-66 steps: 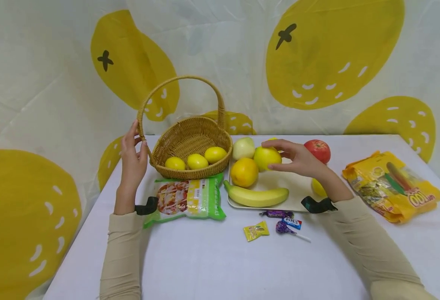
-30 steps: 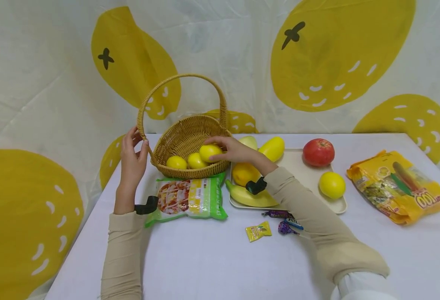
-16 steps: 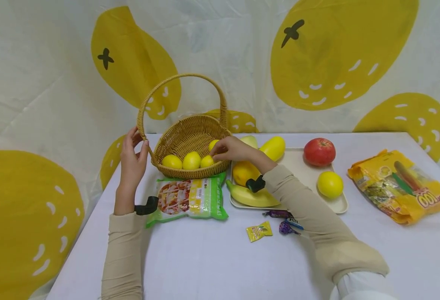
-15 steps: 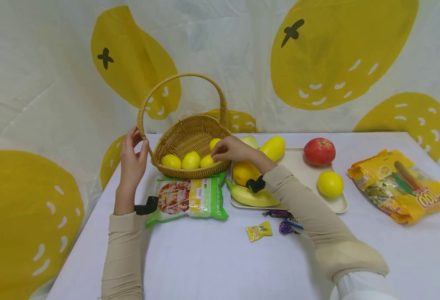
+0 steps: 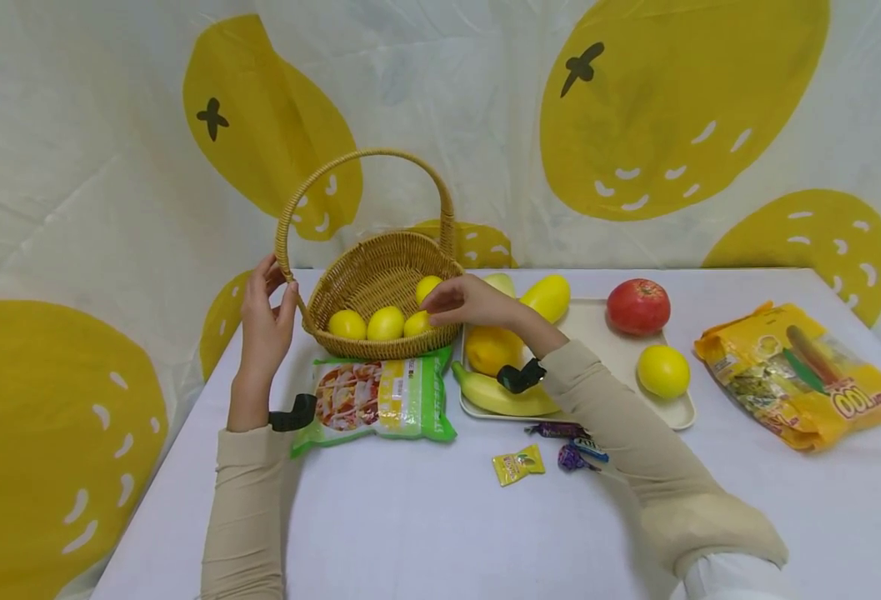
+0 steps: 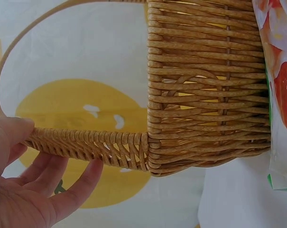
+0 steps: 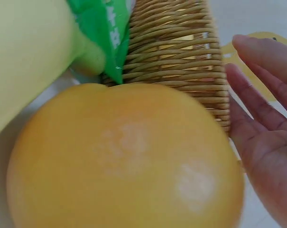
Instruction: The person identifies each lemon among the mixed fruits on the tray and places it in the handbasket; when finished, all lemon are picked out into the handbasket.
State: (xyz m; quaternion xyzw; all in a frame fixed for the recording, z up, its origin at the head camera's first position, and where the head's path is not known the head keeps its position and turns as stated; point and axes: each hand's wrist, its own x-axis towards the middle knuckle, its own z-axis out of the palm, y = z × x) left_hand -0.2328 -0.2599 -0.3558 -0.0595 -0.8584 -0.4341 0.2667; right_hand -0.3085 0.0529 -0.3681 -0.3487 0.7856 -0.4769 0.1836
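Note:
A wicker basket [image 5: 376, 271] stands at the back left with several yellow lemon-like fruits [image 5: 386, 323] inside. My left hand [image 5: 263, 321] holds the left side of its tall handle [image 5: 368, 153]; in the left wrist view the thumb lies over the handle [image 6: 88, 145] and the fingers under it. At the basket's right rim is my right hand [image 5: 478, 302], fingers loosely bent beside one of the fruits. In the right wrist view that hand [image 7: 271, 118] appears with nothing in it, next to the basket wall [image 7: 181, 57]. A large orange-yellow fruit [image 7: 129, 161] fills that view's foreground.
A cream tray [image 5: 586, 358] holds a banana [image 5: 500, 394], an orange-yellow fruit [image 5: 489, 350], a red pomegranate [image 5: 638, 307] and other fruit. A green-edged food packet [image 5: 372, 396] lies before the basket. Wrapped candies [image 5: 518, 464] lie in front; a yellow bag [image 5: 803, 375] lies right.
My right hand has carried a yellow fruit from the tray leftward into the basket and let it go. The fruits inside have shifted. My left hand stays on the handle.

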